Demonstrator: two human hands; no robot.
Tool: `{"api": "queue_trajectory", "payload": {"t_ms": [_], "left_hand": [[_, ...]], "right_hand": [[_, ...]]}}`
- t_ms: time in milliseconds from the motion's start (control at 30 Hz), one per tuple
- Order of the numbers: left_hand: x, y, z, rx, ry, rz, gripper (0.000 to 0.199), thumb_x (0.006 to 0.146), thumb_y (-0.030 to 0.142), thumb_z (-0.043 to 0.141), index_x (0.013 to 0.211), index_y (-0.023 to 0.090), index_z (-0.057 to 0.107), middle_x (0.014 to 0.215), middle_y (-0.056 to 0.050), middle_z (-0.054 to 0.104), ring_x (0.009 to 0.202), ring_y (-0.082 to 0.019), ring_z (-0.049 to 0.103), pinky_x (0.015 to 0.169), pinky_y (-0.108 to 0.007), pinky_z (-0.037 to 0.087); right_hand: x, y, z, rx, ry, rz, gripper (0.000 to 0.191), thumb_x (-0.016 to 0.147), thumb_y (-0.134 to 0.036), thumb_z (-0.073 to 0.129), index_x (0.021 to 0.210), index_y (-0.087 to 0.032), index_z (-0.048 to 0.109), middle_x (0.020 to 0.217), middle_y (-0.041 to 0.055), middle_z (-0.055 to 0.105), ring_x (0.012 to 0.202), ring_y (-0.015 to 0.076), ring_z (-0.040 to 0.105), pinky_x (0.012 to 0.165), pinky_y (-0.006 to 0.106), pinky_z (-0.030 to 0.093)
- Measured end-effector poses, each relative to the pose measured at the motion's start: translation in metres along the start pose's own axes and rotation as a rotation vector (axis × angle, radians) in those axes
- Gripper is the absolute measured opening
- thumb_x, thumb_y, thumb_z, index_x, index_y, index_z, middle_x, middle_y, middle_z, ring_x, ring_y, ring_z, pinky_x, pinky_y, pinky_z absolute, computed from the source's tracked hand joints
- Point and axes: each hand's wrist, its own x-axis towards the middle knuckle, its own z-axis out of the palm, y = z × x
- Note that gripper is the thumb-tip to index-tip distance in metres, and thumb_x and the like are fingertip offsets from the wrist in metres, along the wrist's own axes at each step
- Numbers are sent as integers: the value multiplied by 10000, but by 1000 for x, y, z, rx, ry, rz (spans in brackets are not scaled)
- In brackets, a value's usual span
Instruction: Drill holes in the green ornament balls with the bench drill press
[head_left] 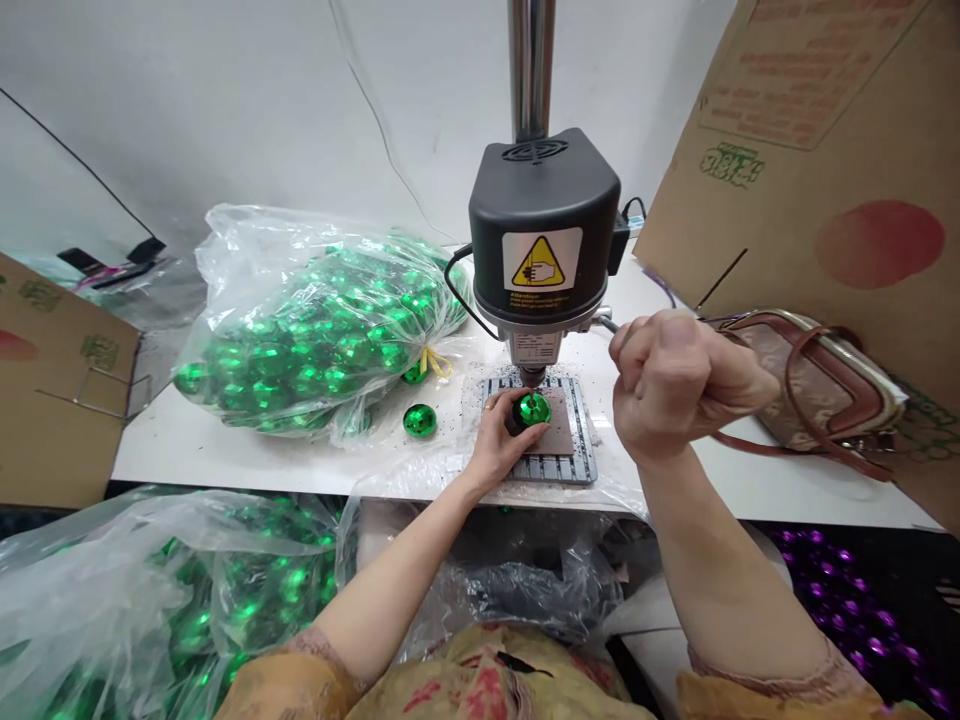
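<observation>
A white tabletop (pixel 300 462) runs along a pale wall, scattered with dark specks near the drill press (pixel 544 225). Under its bit, a shiny green faceted half-ball (pixel 535 408) sits on a brown board (pixel 559 435), the left hand (pixel 501 435) curled around its left side. The right hand (pixel 675 380) is closed, apparently around the feed lever (pixel 604 320). A filled plastic bag (pixel 315 330) lies left; a handbag (pixel 814 375) right.
</observation>
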Motion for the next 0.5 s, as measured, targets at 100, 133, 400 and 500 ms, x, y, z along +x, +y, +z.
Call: {"api": "queue_trajectory", "payload": {"t_ms": [100, 133, 400, 500], "left_hand": [[0, 0, 0, 3, 2, 9, 457, 805, 351, 775, 1211, 218, 612, 1229, -92, 640, 1197, -259, 560, 1044, -409, 431], [0, -1, 0, 7, 5, 8, 455, 806, 349, 774, 1210, 220, 612, 1231, -92, 640, 1197, -259, 560, 1045, -412, 431], [0, -1, 1, -4, 12, 6, 459, 799, 363, 779, 1205, 224, 617, 1223, -93, 641, 1190, -262, 562, 1041, -415, 433], [0, -1, 1, -13, 10, 4, 461, 794, 369, 784, 1201, 227, 621, 1215, -89, 643, 1184, -261, 566, 1042, -415, 433]], "right_hand": [[0, 2, 1, 16, 15, -20, 548, 869, -288, 565, 479, -183, 195, 411, -42, 234, 381, 50, 234, 414, 304, 191], [-1, 3, 1, 24, 16, -27, 545, 868, -284, 564, 473, -185, 202, 409, -43, 234, 379, 50, 231, 411, 303, 188], [-9, 11, -5, 69, 12, -145, 506, 838, -161, 551, 499, -169, 175, 417, -54, 245, 377, 36, 258, 400, 261, 246], [-11, 13, -8, 84, -20, -181, 483, 822, -136, 546, 520, -169, 169, 430, -58, 244, 382, 34, 273, 401, 249, 272]]}}
